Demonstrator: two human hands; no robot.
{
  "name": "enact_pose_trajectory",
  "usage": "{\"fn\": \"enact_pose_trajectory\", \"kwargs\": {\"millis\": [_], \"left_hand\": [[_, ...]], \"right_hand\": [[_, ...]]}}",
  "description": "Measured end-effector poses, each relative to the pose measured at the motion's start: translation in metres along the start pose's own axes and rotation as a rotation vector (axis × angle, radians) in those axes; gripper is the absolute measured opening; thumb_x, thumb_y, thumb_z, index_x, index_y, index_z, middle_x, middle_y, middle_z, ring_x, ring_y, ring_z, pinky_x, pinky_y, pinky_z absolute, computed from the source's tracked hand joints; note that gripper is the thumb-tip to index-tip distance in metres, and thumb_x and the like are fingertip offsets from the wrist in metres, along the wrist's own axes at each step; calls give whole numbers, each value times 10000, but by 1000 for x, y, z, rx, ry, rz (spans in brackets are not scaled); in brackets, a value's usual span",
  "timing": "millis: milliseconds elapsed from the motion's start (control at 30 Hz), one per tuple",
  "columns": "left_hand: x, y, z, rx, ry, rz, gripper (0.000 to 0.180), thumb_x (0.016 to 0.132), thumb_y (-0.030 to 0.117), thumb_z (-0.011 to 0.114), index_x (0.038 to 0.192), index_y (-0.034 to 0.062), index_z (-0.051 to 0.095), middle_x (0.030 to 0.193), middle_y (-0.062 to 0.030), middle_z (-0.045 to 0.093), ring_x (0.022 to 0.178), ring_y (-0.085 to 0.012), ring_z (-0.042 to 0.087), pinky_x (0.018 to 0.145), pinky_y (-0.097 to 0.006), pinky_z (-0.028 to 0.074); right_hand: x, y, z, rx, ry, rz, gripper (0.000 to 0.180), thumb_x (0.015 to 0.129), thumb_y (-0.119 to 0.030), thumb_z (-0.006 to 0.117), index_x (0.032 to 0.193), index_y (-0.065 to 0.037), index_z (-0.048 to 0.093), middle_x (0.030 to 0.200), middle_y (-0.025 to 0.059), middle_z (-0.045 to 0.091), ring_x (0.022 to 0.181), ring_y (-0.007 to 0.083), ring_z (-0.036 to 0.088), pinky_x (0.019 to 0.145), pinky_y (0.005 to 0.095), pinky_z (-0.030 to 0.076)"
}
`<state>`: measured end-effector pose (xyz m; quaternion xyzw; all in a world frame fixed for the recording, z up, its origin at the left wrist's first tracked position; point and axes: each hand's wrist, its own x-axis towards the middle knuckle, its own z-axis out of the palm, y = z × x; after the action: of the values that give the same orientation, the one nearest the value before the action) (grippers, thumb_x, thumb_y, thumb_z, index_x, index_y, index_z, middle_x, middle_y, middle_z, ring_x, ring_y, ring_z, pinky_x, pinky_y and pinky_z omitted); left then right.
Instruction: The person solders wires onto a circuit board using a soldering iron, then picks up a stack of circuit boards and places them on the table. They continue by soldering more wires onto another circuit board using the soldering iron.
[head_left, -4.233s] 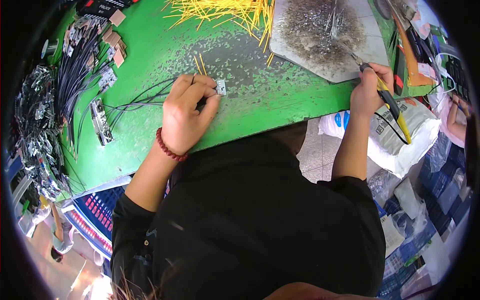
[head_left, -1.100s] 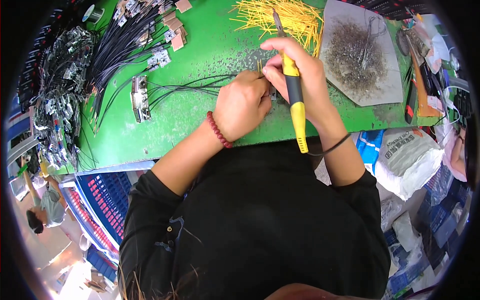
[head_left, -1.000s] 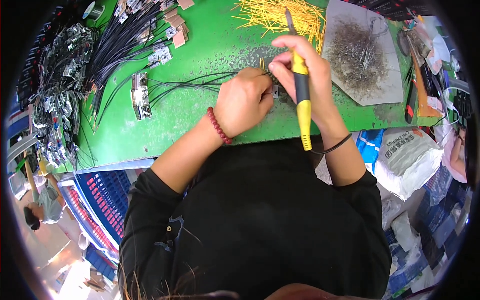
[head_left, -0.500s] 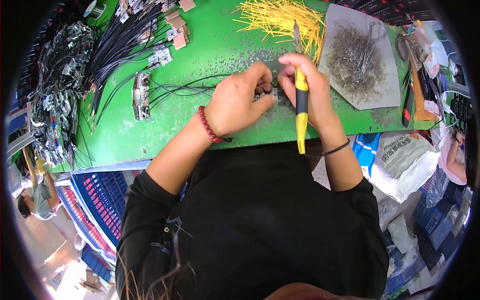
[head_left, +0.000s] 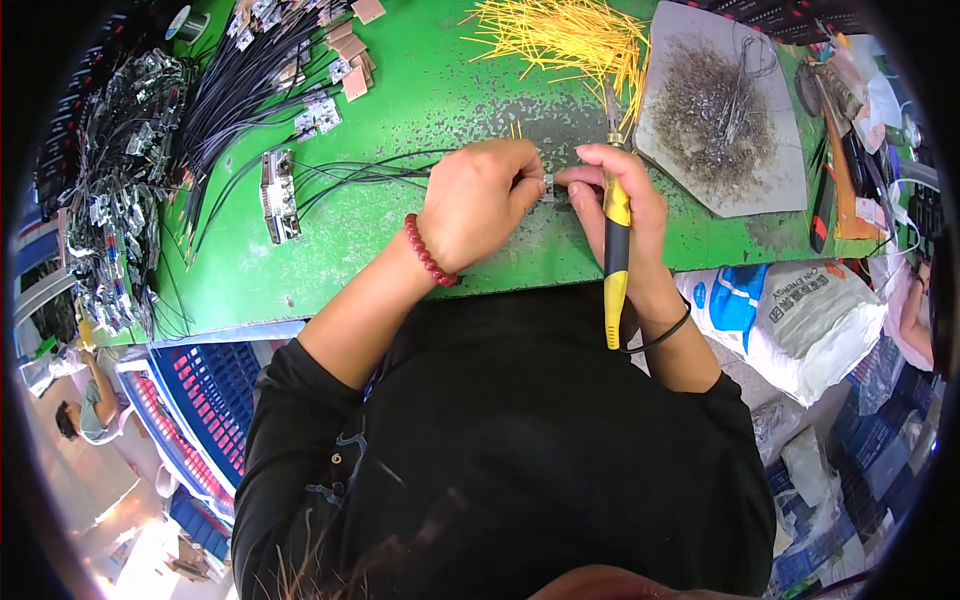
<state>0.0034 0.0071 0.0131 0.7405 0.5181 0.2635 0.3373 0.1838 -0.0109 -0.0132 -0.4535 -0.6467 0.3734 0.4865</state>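
My right hand (head_left: pixel 632 205) is closed around a yellow-and-black soldering iron (head_left: pixel 617 240), its metal tip pointing away from me. The thumb and forefinger of that hand reach toward a small silvery part (head_left: pixel 548 187) at the table's near side. My left hand (head_left: pixel 485 195) pinches this part from the other side, its inner fingers hidden. Two short yellow wires (head_left: pixel 516 130) stick out beyond its knuckles; whether it grips them is hidden. Black cables (head_left: pixel 370 170) run from under the left hand to a silvery metal assembly (head_left: pixel 280 197) lying on the green table (head_left: pixel 400 255).
Yellow wires (head_left: pixel 560 35) lie piled at the back, beside a grey board (head_left: pixel 670 130) with dark residue. Bundled black cables (head_left: pixel 230 110) and a heap of metal assemblies (head_left: pixel 120 190) fill the left. A solder spool (head_left: pixel 187 25) stands behind them. White sacks (head_left: pixel 810 325) lie right.
The soldering iron has shifted down and slightly right with my right hand. Two yellow wires now show beyond my left knuckles. My left hand stays nearly in place.
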Motion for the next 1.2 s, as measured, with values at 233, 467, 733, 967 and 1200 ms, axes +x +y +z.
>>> {"fn": "enact_pose_trajectory", "kwargs": {"millis": [233, 467, 733, 967, 1200], "left_hand": [[-4, 1, 1, 24, 14, 43, 79, 780, 71, 670, 816, 23, 619, 774, -132, 624, 726, -315, 624, 644, -389, 491], [-6, -1, 4, 33, 36, 34, 71, 776, 65, 665, 812, 27, 618, 776, -128, 625, 737, -314, 626, 661, -386, 495], [-5, -1, 5, 29, 40, 54, 81, 767, 71, 667, 805, 21, 615, 783, -129, 626, 745, -319, 624, 666, -387, 496], [-5, -1, 4, 22, 33, 34, 78, 769, 70, 667, 805, 17, 621, 792, -131, 630, 749, -318, 627, 670, -387, 497], [-5, -1, 3, 37, 17, 43, 78, 771, 74, 666, 806, 19, 623, 790, -130, 629, 751, -314, 628, 672, -387, 497]], "right_hand": [[5, 1, 3, -8, -3, -115, 387, 807, 102, 640, 1144, -80, 585, 850, 85, 699, 712, 120, 667, 622, 239, 512], [5, -6, -1, -88, -34, -104, 380, 794, 95, 650, 1130, -72, 596, 782, 92, 685, 725, 151, 694, 628, 251, 522], [5, 1, 2, -56, -22, -77, 381, 792, 98, 649, 1131, -68, 595, 792, 96, 686, 705, 149, 685, 634, 249, 525], [4, -6, -2, -105, -35, -127, 382, 780, 99, 662, 1120, -63, 596, 821, 98, 692, 762, 174, 714, 647, 260, 539], [7, -3, 3, -70, -18, -78, 382, 783, 83, 665, 1118, -88, 598, 812, 88, 691, 747, 171, 711, 630, 257, 531]]}}
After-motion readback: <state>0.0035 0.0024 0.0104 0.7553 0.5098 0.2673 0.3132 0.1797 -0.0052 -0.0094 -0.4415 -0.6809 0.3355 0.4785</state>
